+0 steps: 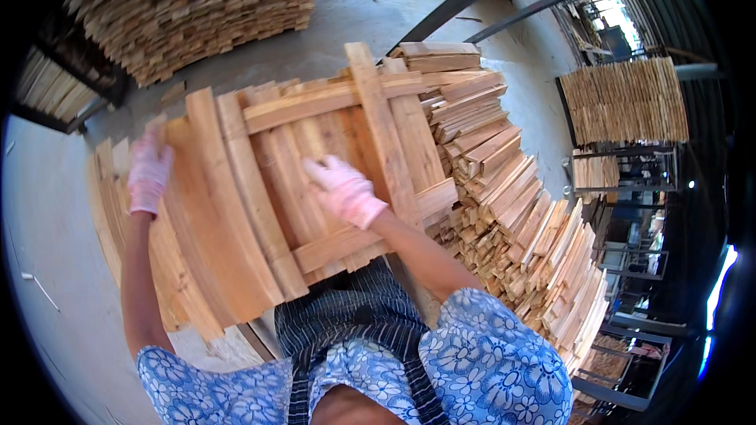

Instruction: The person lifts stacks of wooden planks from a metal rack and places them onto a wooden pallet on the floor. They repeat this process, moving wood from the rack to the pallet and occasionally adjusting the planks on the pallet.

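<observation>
My left hand (150, 169), in a pink and white glove, is at the left part of a layer of wooden boards (213, 212), its fingers stretched out and slightly blurred. Over the middle of the boards is my right hand (346, 191), also gloved, fingers apart and smeared by motion; whether it touches the wood I cannot tell. Beside it, a long wooden slat (382, 138) lies across two crosswise slats, the upper one (331, 102) and the lower one (339, 245). Neither hand visibly grips a board.
Close on the right runs a long heap of loose wooden slats (504, 181). A tall stack of boards (205, 8) stands at the far left. Dark metal beams (465, 0) cross the upper right, with another wood stack (626, 102) beyond. Concrete floor (47, 212) shows at left.
</observation>
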